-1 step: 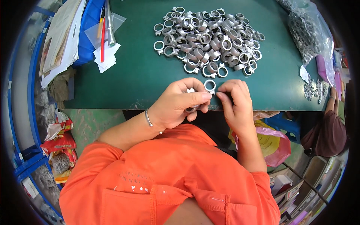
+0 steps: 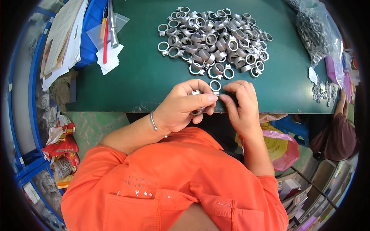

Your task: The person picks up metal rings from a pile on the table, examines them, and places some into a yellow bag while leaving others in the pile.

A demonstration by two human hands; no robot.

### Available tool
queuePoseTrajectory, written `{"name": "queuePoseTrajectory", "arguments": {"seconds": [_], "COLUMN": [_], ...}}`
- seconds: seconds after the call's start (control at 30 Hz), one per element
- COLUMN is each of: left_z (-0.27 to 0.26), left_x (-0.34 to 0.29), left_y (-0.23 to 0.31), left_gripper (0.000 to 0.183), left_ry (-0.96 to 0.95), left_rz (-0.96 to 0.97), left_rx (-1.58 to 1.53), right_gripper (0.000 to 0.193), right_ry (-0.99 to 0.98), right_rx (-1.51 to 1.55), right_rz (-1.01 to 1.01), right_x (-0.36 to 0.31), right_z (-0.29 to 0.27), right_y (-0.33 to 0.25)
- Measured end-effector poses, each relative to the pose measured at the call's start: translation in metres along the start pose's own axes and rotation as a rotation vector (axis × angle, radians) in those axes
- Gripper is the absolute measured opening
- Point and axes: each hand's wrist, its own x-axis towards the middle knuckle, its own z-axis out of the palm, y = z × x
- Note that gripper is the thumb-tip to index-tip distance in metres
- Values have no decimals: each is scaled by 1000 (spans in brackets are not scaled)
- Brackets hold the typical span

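Note:
My left hand (image 2: 185,106) is closed, its thumb and forefinger pinching a grey metal ring (image 2: 210,85) by the small lug on its lower edge. The ring stands up above the fingertips with its round opening toward me. At least one more metal ring (image 2: 197,112) is tucked inside the same hand, partly covered by the fingers. My right hand (image 2: 243,106) is beside the pinched ring, its curled thumb and forefinger drawn in at the lug. Whatever small thing those fingertips hold, if any, is too small to make out.
A heap of similar metal rings (image 2: 211,39) lies on the green table (image 2: 127,84) beyond my hands. A blue bin (image 2: 88,38), papers and pens stand at left. At right are a clear bag of metal parts (image 2: 314,34), small loose parts (image 2: 323,93) and another person's sleeve (image 2: 334,138).
My right fingertips have shifted slightly left, closer to the lug. The pinched ring has moved up a little. My left hand looks the same.

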Motion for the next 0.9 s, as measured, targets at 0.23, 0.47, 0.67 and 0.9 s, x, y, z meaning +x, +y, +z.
{"name": "queuePoseTrajectory", "arguments": {"seconds": [0.23, 0.47, 0.67, 0.9], "left_z": [-7, -7, -9, -9], "left_x": [-1, -3, -3, -2], "left_y": [-1, 8, 8, 7], "left_gripper": [13, 14, 11, 10], "left_ry": [55, 167, 181, 203], "left_rz": [185, 245, 238, 239], "left_rx": [-69, -35, -56, -33], "right_gripper": [26, 24, 20, 14], "right_ry": [-60, -96, -124, -72], "right_rx": [-197, -154, -212, -110], "right_rz": [-92, -69, -89, -107], "right_x": [12, 17, 17, 15], "right_z": [13, 10, 10, 15], "right_y": [-15, -7, -13, -14]}}
